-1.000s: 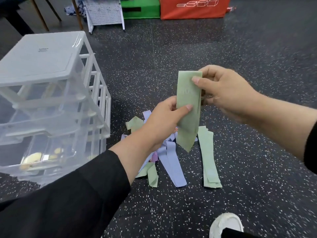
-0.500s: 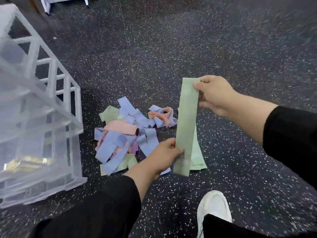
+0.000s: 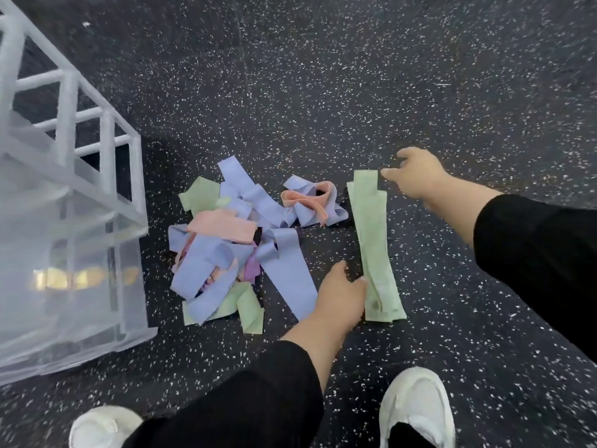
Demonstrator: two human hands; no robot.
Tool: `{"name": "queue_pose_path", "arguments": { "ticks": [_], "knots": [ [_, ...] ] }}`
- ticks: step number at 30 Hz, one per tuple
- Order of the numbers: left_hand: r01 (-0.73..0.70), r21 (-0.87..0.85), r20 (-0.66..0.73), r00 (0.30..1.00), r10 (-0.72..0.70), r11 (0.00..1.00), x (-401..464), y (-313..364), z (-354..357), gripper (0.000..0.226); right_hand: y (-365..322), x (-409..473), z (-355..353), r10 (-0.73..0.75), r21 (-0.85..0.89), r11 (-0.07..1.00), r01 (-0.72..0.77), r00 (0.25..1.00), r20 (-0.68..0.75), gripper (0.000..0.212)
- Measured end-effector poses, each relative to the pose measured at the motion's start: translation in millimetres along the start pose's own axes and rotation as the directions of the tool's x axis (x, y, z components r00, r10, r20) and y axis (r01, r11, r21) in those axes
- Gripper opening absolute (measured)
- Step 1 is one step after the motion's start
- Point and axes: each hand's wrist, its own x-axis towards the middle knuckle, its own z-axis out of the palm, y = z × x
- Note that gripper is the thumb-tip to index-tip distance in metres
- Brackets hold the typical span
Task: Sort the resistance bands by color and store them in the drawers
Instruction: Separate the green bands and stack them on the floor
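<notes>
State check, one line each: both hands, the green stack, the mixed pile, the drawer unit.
left hand: fingertips at the near end of the stack, grip unclear
right hand: fingertips at the far end, grip unclear
green band stack: flat on the floor, straightened, apart from the pile
mixed band pile: tangled, unsorted, on the floor
drawer unit: upright, beside the pile

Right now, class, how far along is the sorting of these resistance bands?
Done: flat green bands stacked apart on the speckled floor. In hand: both hands, left and right, at that stack's ends. Left: the mixed pile of blue, pink and green bands, then storing everything in the clear plastic drawers.
</notes>
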Motion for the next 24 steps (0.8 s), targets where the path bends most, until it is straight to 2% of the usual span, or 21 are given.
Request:
{"name": "queue_pose_path", "arguments": {
  "ticks": [1, 3, 6, 8, 9, 11, 14, 16, 18, 20, 22, 24],
  "knots": [
    [0.001, 0.098, -0.080, 0.997, 0.007, 0.995, 3, -6, -7, 0.054, 5, 0, 6, -0.023, -0.104, 0.994, 0.023, 1.000, 0.003, 0.057],
    [-0.028, 0.256, -0.222, 0.971, 0.087, 0.966, 2, -25, -29, 0.041, 11, -7, 20, -0.107, -0.147, 0.982, 0.115, 0.992, 0.061, 0.054],
    [-0.034, 0.456, -0.446, 0.856, 0.261, 0.889, -6, -60, -68, 0.025, 5, -23, 40, -0.208, -0.179, 0.954, 0.242, 0.960, 0.190, 0.043],
    [0.060, 0.509, -0.565, 0.776, 0.281, 0.859, -12, -80, -92, 0.028, -8, -39, 50, -0.254, -0.207, 0.926, 0.316, 0.926, 0.279, 0.034],
    [0.133, 0.508, -0.596, 0.767, 0.235, 0.851, -15, -88, -101, 0.033, -14, -46, 55, -0.273, -0.205, 0.915, 0.346, 0.909, 0.316, 0.026],
    [0.243, 0.519, -0.574, 0.809, 0.123, 0.819, -17, -102, -110, 0.044, -24, -60, 63, -0.298, -0.194, 0.900, 0.390, 0.876, 0.379, 0.013],
    [0.234, 0.437, -0.474, 0.880, 0.001, 0.869, -11, -118, -114, 0.055, -30, -76, 79, -0.340, -0.201, 0.858, 0.473, 0.815, 0.470, 0.027],
    [0.230, 0.387, -0.460, 0.888, -0.029, 0.893, -4, -123, -115, 0.056, -30, -87, 90, -0.350, -0.203, 0.836, 0.509, 0.781, 0.517, 0.036],
    [0.275, 0.336, -0.457, 0.884, -0.100, 0.901, 0, -124, -118, 0.048, -27, -95, 99, -0.345, -0.174, 0.843, 0.510, 0.759, 0.552, 0.040],
    [0.315, 0.322, -0.430, 0.889, -0.158, 0.893, -1, -123, -119, 0.030, -24, -102, 105, -0.340, -0.150, 0.854, 0.499, 0.751, 0.566, 0.041],
    [0.320, 0.370, -0.452, 0.882, -0.132, 0.872, -3, -117, -118, 0.007, -20, -107, 110, -0.335, -0.112, 0.873, 0.475, 0.750, 0.570, 0.042],
    [0.235, 0.360, -0.504, 0.863, -0.023, 0.903, -4, -109, -113, 0.019, -16, -109, 114, -0.343, -0.055, 0.893, 0.447, 0.754, 0.560, 0.042]
  ]
}}
